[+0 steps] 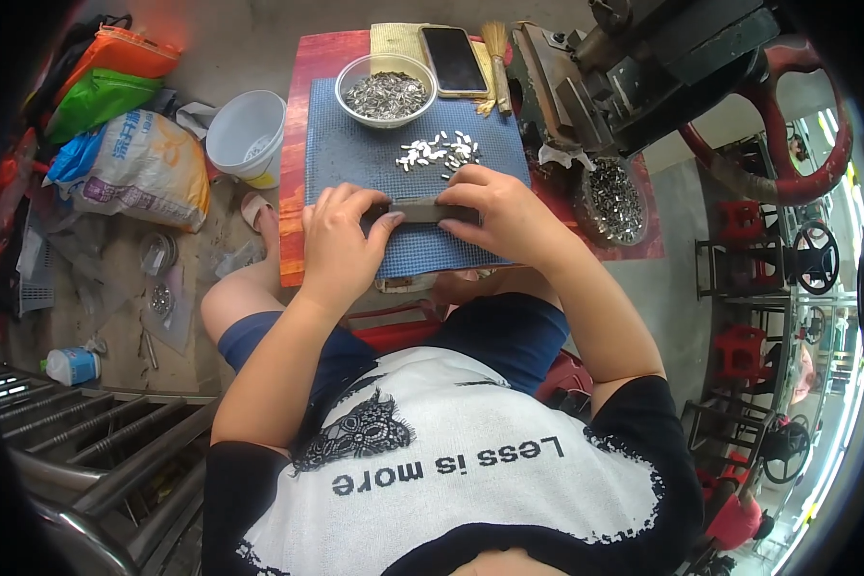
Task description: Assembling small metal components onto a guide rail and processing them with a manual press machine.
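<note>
Grey bar (420,210) is just above the frame's centre, long axis running left to right; left hand (344,228) and right hand (494,209), half-curled, pinch its opposite ends.

You have a dark grey oblong block (417,210) lying crosswise over the blue mat (355,154), its ends between your left hand (344,235) and right hand (497,213).

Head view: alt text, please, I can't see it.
The person's left hand and right hand hold a dark bar by its ends over a blue mat. Beyond it are small white pieces, a bowl of small metallic-looking bits and a phone.
</note>
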Motion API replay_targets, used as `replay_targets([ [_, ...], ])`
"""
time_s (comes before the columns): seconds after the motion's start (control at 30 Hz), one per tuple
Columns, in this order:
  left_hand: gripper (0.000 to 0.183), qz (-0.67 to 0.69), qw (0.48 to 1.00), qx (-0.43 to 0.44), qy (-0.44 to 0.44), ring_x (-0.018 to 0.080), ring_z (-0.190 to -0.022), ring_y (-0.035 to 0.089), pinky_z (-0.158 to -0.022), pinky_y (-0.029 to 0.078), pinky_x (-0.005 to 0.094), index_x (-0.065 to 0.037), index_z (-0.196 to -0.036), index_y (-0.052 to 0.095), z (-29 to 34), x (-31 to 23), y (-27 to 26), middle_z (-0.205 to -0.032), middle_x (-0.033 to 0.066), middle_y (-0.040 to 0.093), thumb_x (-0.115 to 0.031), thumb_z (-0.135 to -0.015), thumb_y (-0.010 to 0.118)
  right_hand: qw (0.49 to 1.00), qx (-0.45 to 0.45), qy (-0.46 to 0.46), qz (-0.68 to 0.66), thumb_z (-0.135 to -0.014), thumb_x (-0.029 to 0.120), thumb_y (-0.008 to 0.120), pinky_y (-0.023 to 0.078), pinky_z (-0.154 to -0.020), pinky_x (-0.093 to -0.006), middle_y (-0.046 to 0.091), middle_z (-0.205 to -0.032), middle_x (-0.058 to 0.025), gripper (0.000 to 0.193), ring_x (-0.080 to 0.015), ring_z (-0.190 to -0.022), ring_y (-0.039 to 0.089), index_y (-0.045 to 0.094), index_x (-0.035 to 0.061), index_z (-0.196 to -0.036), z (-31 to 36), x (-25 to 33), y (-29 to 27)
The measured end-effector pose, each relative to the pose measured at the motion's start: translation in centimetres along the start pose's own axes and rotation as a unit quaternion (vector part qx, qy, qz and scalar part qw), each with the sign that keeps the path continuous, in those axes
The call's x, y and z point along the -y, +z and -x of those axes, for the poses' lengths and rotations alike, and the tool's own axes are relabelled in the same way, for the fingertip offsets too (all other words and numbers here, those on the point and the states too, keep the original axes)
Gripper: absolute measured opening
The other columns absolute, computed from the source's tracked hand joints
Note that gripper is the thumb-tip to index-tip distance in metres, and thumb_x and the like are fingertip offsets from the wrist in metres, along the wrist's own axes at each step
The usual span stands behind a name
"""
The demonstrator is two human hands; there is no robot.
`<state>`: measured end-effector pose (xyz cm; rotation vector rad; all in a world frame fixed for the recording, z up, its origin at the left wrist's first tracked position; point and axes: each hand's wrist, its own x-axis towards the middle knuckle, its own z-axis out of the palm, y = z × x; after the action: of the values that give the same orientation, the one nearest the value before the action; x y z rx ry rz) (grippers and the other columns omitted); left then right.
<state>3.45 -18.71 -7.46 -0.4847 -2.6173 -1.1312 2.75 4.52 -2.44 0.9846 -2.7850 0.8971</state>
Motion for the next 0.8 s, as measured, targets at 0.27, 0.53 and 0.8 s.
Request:
replay_targets([
  [0.27, 0.024, 0.039, 0.994, 0.106, 0.008, 0.0323, -0.102, 0.057, -0.088, 0.040, 0.0422, -0.003, -0.100, 0.063, -0.8, -0.7, -0.4, -0.098, 0.0131, 0.063, -0.013, -0.082, 0.074, 0.998, 0.016, 0.008, -0.066, -0.077, 0.010, 0.076, 0.051, -0.079, -0.0393, 0.063, -0.091, -0.0128, 0.024, -0.0310, -0.091, 0.061, 0.067, 0.0004, -0.096, 0.8, -1.5, 0.4],
  [0.53, 0.099, 0.146, 0.979, 0.086, 0.116, 0.0360, -0.125, 0.050, -0.107, 0.041, 0.0423, 0.000, -0.142, 0.040, -11.2, -8.0, 3.4, -0.132, 0.0216, 0.051, -0.029, -0.064, 0.092, 0.932, -0.317, 0.156, 0.083, -0.079, 0.020, 0.073, 0.053, -0.076, -0.0402, 0.068, -0.092, -0.0211, 0.029, -0.0361, -0.086, 0.067, 0.066, -0.0032, -0.096, 2.1, -1.8, -9.1],
  [0.8, 0.129, 0.177, 0.972, 0.077, 0.136, 0.0410, -0.138, 0.038, -0.116, 0.028, 0.0472, 0.004, -0.153, 0.020, -16.2, -12.8, 13.6, -0.144, 0.0265, 0.043, -0.035, -0.053, 0.092, 0.895, -0.286, 0.284, 0.188, -0.082, 0.024, 0.068, 0.053, -0.084, -0.0453, 0.068, -0.094, -0.0253, 0.035, -0.0402, -0.091, 0.067, 0.070, -0.0061, -0.099, 2.5, -5.5, -10.9],
])
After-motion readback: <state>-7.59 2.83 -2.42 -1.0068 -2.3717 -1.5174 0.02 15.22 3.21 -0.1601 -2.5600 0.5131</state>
